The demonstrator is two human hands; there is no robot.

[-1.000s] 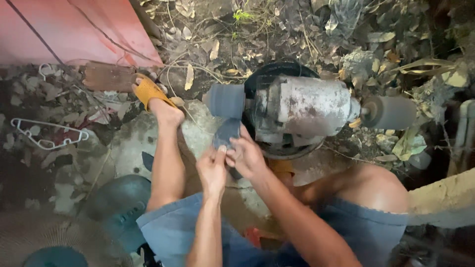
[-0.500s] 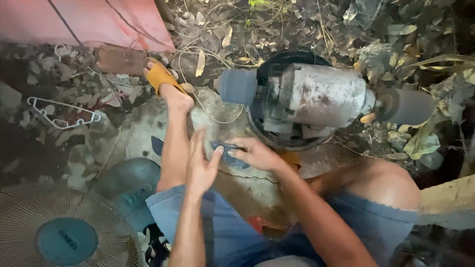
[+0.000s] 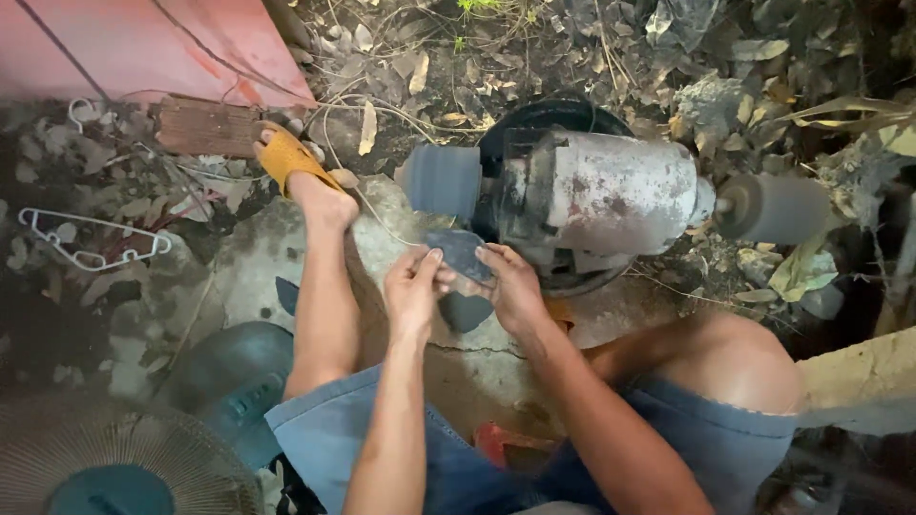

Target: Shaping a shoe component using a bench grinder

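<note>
Both hands meet just in front of the bench grinder. The left hand has its fingers curled on the near edge of a flat dark grey piece, and the right hand pinches the other edge, so the piece sits between them, just below the grinder's left wheel. Beyond the left hand, a foot in a yellow sandal rests on the ground. A white hanger lies well off to the left.

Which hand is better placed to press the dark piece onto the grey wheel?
Probably the right hand: it grips the dark piece on the side nearer the grey wheel, while the left hand holds its far edge.
</note>
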